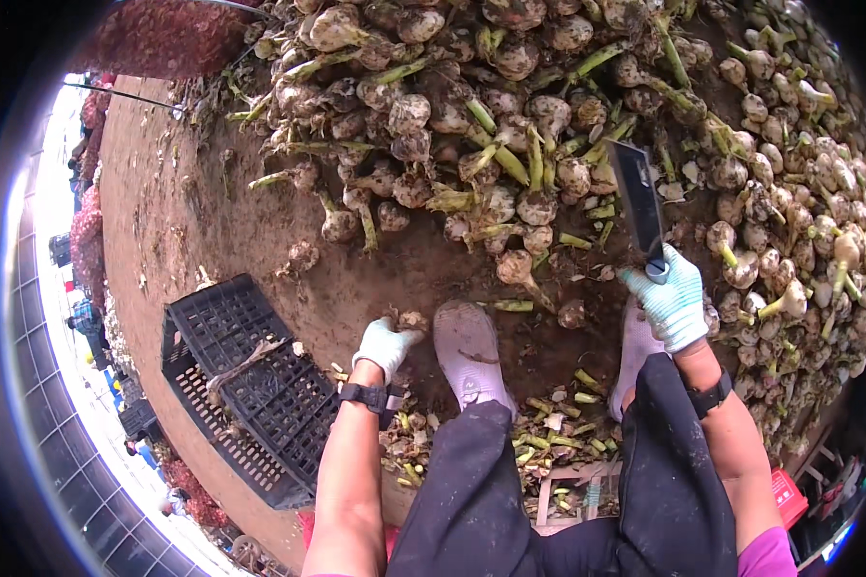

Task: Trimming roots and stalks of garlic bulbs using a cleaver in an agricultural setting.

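Observation:
My left hand (pixel 386 346), in a pale knitted glove, is closed with a garlic bulb (pixel 413 320) at its fingertips, low over the dirt floor beside my left shoe (pixel 469 351). In my right hand (pixel 673 300), also gloved, is a cleaver-like knife (pixel 637 192). Its broad dark blade points up and away from me, at the near edge of a big heap of garlic bulbs (pixel 516 60) with green stems. A few loose bulbs, such as one garlic bulb (pixel 516 269), lie between my hands. Cut stem pieces (pixel 568 433) litter the ground between my legs.
To the left, a black plastic crate (pixel 260 385) lies tipped over. A second spread of garlic bulbs (pixel 818 202) covers the right side. Red mesh sacks (pixel 159 38) stand at the far left. A red object (pixel 789 497) is at the lower right, near my right elbow.

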